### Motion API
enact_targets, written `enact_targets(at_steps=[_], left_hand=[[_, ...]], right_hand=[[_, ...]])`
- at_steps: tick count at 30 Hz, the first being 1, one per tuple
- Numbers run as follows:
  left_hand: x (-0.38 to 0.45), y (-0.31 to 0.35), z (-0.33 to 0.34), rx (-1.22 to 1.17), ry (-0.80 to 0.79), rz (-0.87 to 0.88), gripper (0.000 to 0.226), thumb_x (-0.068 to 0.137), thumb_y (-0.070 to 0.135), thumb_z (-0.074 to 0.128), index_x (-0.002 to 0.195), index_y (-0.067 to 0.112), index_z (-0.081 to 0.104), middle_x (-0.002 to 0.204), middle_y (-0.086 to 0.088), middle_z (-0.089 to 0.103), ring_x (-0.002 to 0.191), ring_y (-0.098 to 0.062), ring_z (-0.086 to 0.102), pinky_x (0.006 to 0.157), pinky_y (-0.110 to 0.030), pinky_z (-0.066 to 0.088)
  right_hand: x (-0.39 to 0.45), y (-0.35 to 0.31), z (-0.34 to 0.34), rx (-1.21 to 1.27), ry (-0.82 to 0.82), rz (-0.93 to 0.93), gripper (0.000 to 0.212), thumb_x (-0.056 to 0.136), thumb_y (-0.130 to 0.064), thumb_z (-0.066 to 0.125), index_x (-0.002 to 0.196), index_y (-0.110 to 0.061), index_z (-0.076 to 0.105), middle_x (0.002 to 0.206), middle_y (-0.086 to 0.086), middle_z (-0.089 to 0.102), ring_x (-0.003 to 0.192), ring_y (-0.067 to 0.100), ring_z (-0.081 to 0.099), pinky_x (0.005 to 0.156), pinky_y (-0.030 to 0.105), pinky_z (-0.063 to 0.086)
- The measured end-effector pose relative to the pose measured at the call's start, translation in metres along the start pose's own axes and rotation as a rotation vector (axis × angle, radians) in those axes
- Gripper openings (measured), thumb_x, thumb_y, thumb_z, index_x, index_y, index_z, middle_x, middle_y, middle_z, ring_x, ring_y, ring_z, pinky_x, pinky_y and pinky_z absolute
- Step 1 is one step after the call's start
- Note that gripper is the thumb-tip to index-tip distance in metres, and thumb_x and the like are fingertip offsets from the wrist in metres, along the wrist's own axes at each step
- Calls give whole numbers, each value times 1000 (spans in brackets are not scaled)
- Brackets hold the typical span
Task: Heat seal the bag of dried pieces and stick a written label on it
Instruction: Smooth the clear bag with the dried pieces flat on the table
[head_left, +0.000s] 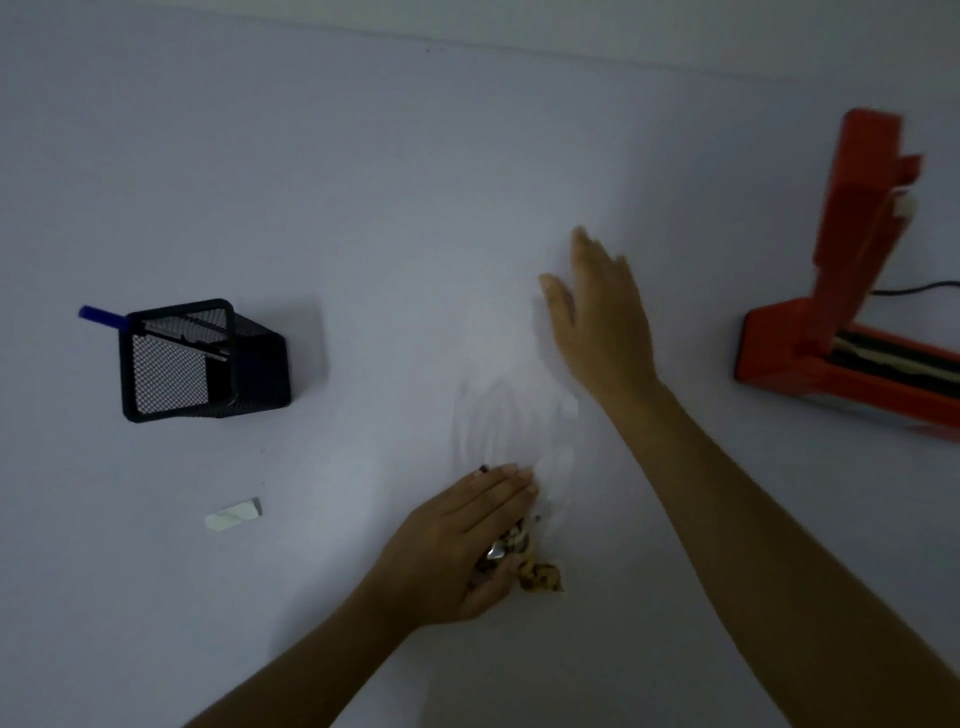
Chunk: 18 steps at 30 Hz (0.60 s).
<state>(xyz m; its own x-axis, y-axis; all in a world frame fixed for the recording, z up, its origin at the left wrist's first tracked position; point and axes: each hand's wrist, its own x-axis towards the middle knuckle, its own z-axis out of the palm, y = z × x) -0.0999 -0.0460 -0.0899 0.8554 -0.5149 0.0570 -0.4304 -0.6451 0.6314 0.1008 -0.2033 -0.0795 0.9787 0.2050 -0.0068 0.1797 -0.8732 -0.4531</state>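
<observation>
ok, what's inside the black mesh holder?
In the mesh holder, a blue pen pokes out over the rim, and a slim metallic item leans across the opening. Its lower part is hidden by the mesh walls.

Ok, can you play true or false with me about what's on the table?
1. The red heat sealer has its lid up. True.
2. The left hand rests on the bag of dried pieces. True.
3. The pen lies flat on the table. False: it stands in the black mesh holder.
4. The right hand holds the white label. False: the label lies alone, left of both hands.
</observation>
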Motion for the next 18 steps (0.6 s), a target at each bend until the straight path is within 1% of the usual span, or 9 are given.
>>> enact_targets(at_steps=[2,3,6,8,9,11,13,15,18], left_hand=[[-1,-2,3,2,9,-12,52,92,32,50,137,6,49,147,-6,44,140,-16,37,114,-34,35],[-1,-1,2,7,10,-9,52,92,32,50,137,6,49,147,-6,44,140,-15,36,115,-33,33],[0,2,-1,23,9,-14,53,92,33,50,138,8,48,147,-4,44,140,-14,35,117,-30,29],[1,2,-3,27,14,-16,54,92,33,51,139,8,47,148,-4,43,141,-13,34,117,-29,28],[1,2,-3,27,17,-12,54,92,33,51,139,8,47,148,-4,42,141,-13,33,117,-29,28],[1,2,-4,22,30,2,55,91,33,52,139,7,46,148,-5,41,141,-14,34,117,-29,29],[0,3,-5,17,64,13,55,91,33,53,139,7,46,148,-4,41,141,-13,34,116,-29,31],[-1,3,-5,-10,116,17,55,89,32,57,136,6,49,145,-6,44,140,-14,36,113,-32,36],[1,6,-10,-47,191,15,55,87,28,60,134,2,51,144,-11,47,139,-20,39,109,-40,41]], right_hand=[[-36,-6,-11,174,83,248,50,97,-33,49,140,-9,43,133,11,55,123,25,50,102,32,40],[-58,-12,-19,218,85,346,47,95,-32,54,136,-11,46,125,9,57,115,22,53,94,29,43],[-111,-32,-34,346,-19,600,45,89,-35,64,127,-15,49,106,2,59,94,16,59,75,20,42],[-131,-41,-37,450,-93,705,47,86,-36,68,123,-17,48,90,-6,59,79,6,58,62,13,38],[-138,-43,-36,490,-112,735,47,84,-35,71,122,-17,48,86,-9,58,74,0,56,60,10,36],[-145,-47,-32,536,-118,768,46,82,-30,74,119,-18,49,82,-12,59,71,-4,54,57,9,37],[-145,-48,-31,597,-130,793,42,80,-25,76,114,-20,51,82,-11,61,73,-3,56,57,10,39],[-143,-47,-30,669,-162,767,29,79,-24,78,102,-18,62,83,-8,67,77,4,63,64,13,45],[-143,-44,-29,794,-200,681,4,79,-19,77,82,-18,75,77,-3,75,77,8,70,74,24,54]])
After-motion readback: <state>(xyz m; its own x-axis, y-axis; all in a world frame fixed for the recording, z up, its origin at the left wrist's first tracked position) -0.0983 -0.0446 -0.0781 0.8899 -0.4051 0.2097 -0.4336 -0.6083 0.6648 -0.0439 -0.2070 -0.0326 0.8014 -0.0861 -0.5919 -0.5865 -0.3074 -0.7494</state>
